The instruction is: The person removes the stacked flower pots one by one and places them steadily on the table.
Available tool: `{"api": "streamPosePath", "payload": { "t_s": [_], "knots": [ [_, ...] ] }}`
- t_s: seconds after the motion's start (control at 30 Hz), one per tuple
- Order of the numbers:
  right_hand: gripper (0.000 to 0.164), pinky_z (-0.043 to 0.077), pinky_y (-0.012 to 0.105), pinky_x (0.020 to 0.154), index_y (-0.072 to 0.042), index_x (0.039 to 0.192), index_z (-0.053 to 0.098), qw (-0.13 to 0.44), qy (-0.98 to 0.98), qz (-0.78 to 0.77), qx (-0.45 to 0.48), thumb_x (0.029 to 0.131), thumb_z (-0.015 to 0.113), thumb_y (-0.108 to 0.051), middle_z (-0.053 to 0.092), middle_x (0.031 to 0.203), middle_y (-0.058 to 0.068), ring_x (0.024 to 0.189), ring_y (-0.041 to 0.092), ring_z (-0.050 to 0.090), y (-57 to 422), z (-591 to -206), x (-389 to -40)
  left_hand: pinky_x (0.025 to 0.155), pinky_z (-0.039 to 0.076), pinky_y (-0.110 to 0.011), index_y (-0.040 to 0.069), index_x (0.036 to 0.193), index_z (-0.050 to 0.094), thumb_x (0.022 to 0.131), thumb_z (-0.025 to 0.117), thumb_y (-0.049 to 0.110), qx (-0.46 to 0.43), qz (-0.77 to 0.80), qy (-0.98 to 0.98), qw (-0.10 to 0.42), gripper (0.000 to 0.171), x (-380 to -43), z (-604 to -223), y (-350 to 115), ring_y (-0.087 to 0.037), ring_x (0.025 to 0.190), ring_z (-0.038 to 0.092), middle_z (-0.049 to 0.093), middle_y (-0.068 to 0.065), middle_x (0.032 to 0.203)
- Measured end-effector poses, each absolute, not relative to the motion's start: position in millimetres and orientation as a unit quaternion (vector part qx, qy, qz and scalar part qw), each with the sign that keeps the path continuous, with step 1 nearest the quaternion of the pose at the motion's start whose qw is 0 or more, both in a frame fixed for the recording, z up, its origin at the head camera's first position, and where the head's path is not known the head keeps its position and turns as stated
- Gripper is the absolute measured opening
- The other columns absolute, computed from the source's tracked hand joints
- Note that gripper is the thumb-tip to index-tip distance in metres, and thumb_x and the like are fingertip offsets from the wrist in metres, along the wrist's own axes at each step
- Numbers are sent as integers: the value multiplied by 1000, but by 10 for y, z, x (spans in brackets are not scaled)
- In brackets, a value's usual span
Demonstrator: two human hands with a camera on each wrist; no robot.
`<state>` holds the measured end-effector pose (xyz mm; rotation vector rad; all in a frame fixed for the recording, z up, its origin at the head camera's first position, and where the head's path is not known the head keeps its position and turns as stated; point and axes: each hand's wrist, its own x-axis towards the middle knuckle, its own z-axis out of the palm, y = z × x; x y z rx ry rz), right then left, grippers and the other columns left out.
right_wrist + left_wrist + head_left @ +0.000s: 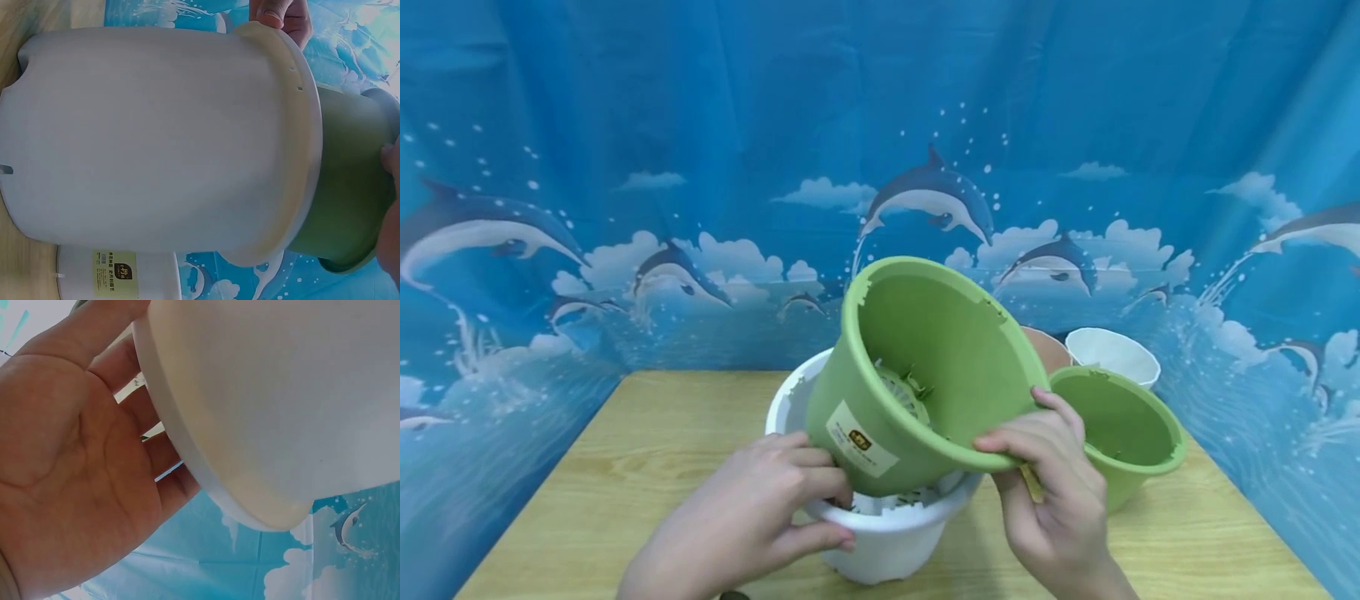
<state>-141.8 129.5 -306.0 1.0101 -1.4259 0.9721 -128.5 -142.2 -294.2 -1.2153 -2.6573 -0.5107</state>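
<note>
A green plastic flowerpot (940, 342) is tilted with its mouth facing up and right. Its lower end sits in the mouth of a white flowerpot (887, 550). My right hand (1060, 483) pinches the green pot's rim at the right, fingers over the edge and thumb below. With my left hand (760, 500) I grip the white pot's rim, thumb outside and fingers inside. In the left wrist view the left hand (81, 444) shows its palm beside the white pot's rim (187, 444). A label (861, 442) is stuck on the green pot.
A second green pot (1138, 433) stands at the right, behind my right hand. Behind it are a white pot (1112, 354) and a brown pot (1047, 348). A dark object (733, 595) shows at the near edge. A blue dolphin-print curtain (737, 167) hangs behind the wooden table (625, 467).
</note>
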Motion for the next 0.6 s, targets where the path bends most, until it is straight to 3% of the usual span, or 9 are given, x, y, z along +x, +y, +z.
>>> {"api": "streamPosePath", "payload": {
  "t_s": [0.33,0.6],
  "knots": [
    [16,36,41,109,8,81,67,590,-515,466,411,90,69,-5,66,74,14,81,17,60,1284,-2975,-1396,69,48,-21,36,94,67,91,55,62,-415,-192,-887,69,29,-1292,-2939,-1414,5,80,51,56,27,87],
    [8,37,43,108,10,79,65,617,-466,507,382,85,69,5,65,73,16,81,18,61,1290,-2943,-1386,68,45,-21,38,93,65,91,57,60,-400,-194,-895,47,24,-1287,-2925,-1407,2,78,48,56,28,87]
  ]
}}
